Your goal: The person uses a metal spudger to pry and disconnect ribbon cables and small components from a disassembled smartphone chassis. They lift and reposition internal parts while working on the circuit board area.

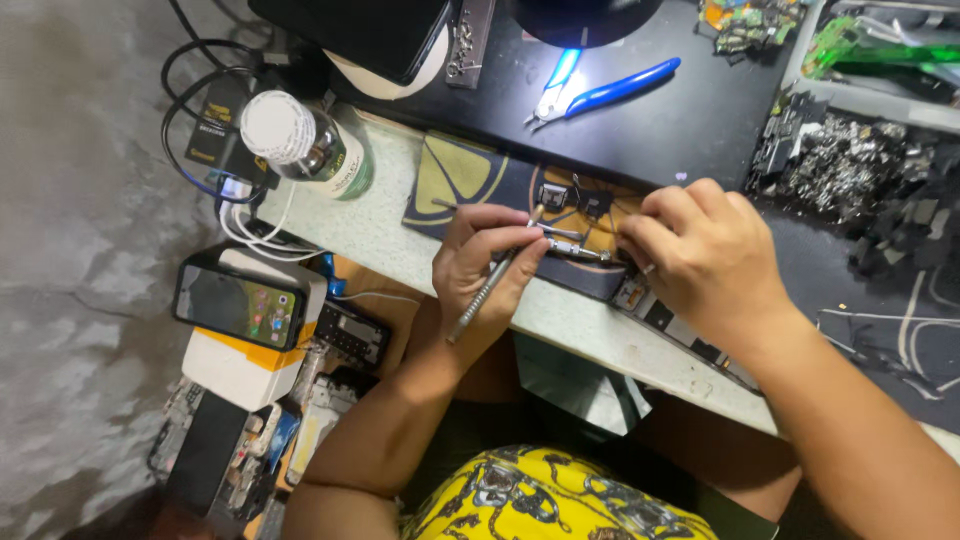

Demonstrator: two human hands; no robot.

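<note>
Small metal part [578, 249] lies on dark mat [455, 180] at front edge of workbench [380, 235], between both hands. Left hand [487, 262] curled, pen-style grasp on slim metal screwdriver [488, 288], shaft slanting down toward wrist, tip at part; forearm rises from below bench. Right hand [705, 255] arched knuckles-up over part's right end, fingertips pinched down; what they grasp cannot be told. Blue-handled pliers [596, 93] well apart, farther back.

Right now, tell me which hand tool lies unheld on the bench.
The blue-handled cutting pliers on the black mat; the slim metal tool is gripped by the left hand.
</note>
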